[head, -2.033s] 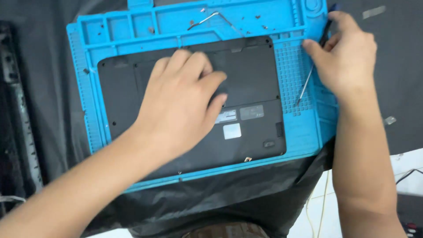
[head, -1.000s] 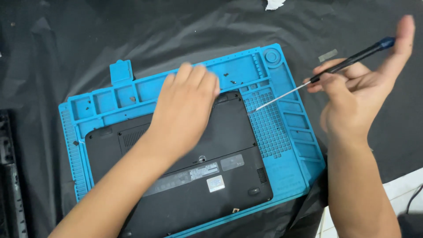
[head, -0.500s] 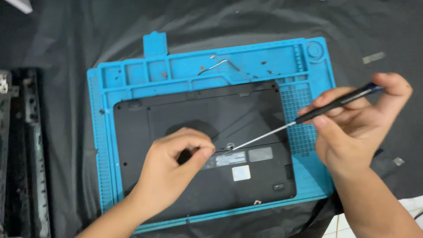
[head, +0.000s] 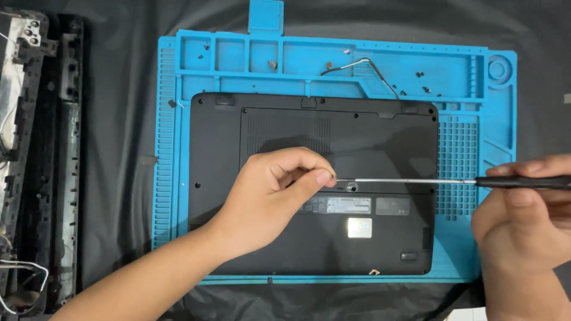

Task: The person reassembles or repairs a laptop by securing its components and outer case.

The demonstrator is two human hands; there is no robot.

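Screwdriver [head: 416,181] levelled, tip now at left hand [head: 270,193] fingertips

A blue silicone repair mat [head: 178,178] lies on black cloth [head: 119,119]; loose small screws [head: 419,74] and a thin wire [head: 369,62] sit at twelve o'clock, a dismantled black frame [head: 41,148] at nine.

Screwdriver [head: 416,181] tip hidden behind left hand [head: 270,193] fingertips. Handle and right hand [head: 523,223] cut off at right edge. Laptop [head: 309,178] labels too small to read.
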